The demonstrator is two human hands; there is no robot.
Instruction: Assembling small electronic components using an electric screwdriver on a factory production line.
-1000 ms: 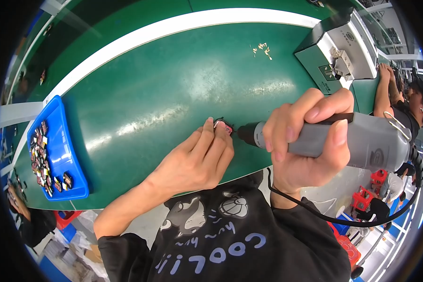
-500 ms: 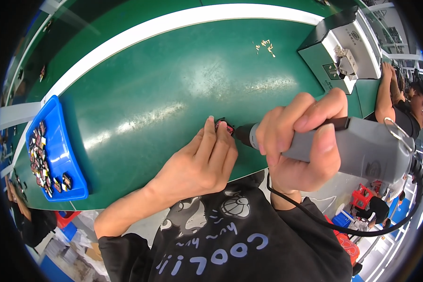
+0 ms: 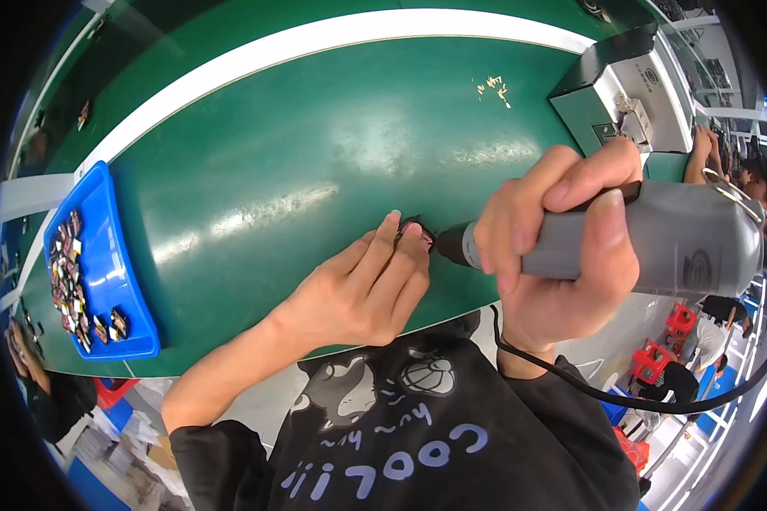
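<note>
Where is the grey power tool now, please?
In the head view, the tool is right of centre in the right hand, its tip beside the small part the left hand holds.

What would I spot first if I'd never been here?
Probably the big gray power tool gripped in the right hand, right of the middle. Its black tip is close by a small red-and-black part held by the left hand. Then the bright blue tray of little parts, on the green table's left.
</note>
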